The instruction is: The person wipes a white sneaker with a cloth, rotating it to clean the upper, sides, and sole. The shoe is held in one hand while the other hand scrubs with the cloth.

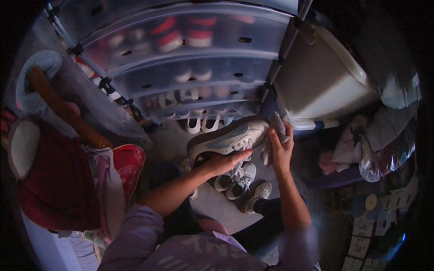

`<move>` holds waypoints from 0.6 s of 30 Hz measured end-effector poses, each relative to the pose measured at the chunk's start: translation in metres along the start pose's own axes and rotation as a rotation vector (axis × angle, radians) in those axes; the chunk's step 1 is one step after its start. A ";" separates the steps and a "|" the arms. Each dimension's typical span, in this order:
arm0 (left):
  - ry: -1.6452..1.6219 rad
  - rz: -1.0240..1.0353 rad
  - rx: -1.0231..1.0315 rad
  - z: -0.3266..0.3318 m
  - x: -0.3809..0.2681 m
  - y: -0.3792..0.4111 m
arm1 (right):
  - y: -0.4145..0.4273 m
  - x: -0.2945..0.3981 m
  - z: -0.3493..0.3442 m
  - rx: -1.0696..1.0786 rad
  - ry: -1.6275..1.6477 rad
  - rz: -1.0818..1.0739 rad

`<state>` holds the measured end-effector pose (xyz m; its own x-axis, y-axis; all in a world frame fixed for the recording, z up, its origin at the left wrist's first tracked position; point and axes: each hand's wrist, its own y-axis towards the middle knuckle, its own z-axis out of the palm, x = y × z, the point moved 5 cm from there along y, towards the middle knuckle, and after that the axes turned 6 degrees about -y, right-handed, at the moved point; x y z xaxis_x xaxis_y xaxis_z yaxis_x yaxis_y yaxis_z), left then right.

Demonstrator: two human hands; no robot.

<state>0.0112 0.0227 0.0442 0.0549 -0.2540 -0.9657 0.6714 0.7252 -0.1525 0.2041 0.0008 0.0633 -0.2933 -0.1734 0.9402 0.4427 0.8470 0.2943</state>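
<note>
My left hand (230, 161) grips a white and grey lace-up sneaker (227, 139) by its laced upper. The shoe lies on its side in the air, with its toe to the right and its sole turned away from me. A grey cloth (278, 127) is held in my right hand (282, 145), close beside the toe. Whether the cloth touches the shoe I cannot tell. On the floor below stands a pair of white sneakers (237, 181) with laces. Another pair of white shoes (202, 126) is at the foot of the shoe rack.
Ahead rises a rack with translucent fronts (217, 67) and shoes behind them. A beige plastic bin (325, 74) stands to the right, above bagged items (369, 162). At the left are a dark red cloth (57, 189) and a red cushion (130, 166).
</note>
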 end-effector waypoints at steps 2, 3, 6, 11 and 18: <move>0.086 -0.013 0.005 0.004 -0.001 -0.001 | 0.000 -0.009 -0.003 0.020 -0.033 -0.039; 0.157 0.005 -0.006 0.004 0.000 -0.002 | 0.000 -0.010 -0.002 0.033 -0.045 -0.059; 0.388 0.082 0.055 0.004 0.011 0.000 | 0.000 -0.008 0.002 0.053 -0.005 -0.076; 0.588 0.238 0.015 0.001 0.021 0.005 | -0.004 -0.002 0.005 0.114 0.063 -0.017; 0.728 0.473 -0.051 0.000 0.039 0.010 | -0.021 0.044 0.030 0.213 -0.430 -0.417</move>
<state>0.0206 0.0200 0.0049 -0.1788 0.5410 -0.8218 0.6623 0.6838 0.3061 0.1563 -0.0097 0.0938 -0.7382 -0.3306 0.5881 0.0527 0.8408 0.5387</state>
